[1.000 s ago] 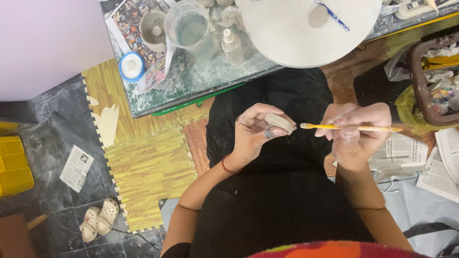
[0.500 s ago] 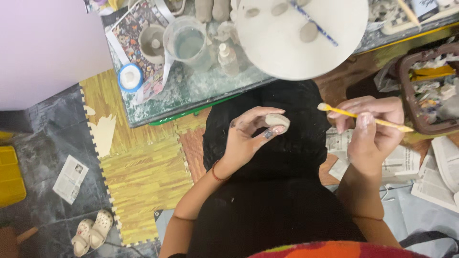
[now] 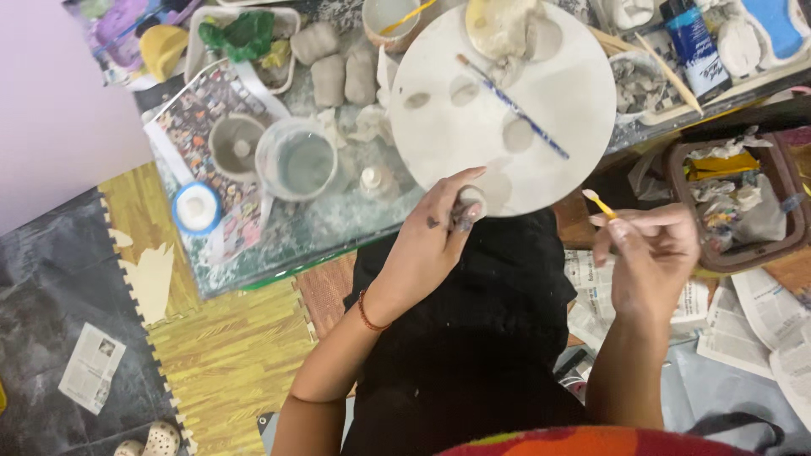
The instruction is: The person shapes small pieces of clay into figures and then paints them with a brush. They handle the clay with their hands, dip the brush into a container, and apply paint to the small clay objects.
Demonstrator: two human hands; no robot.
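My left hand (image 3: 435,236) holds a small grey clay piece (image 3: 470,203) at the near edge of a round white board (image 3: 541,110). My right hand (image 3: 650,253) grips a thin yellow modelling tool (image 3: 601,203), its tip pointing up and left, a short way right of the board. A blue paintbrush (image 3: 513,105) lies across the board, and a lump of pale clay (image 3: 505,25) sits at the board's far edge. Both forearms reach out over my black-clad lap.
On the glass table stand a clear cup of cloudy water (image 3: 297,159), a grey clay bowl (image 3: 235,145), a white tape roll (image 3: 196,207), clay lumps (image 3: 342,76) and a blue paint bottle (image 3: 694,46). A brown basket (image 3: 731,203) sits at right. Newspapers cover the floor.
My left hand has carried the clay piece from over my lap up to the board's near edge. My right hand has turned the yellow tool more upright. The view has tilted toward the table.
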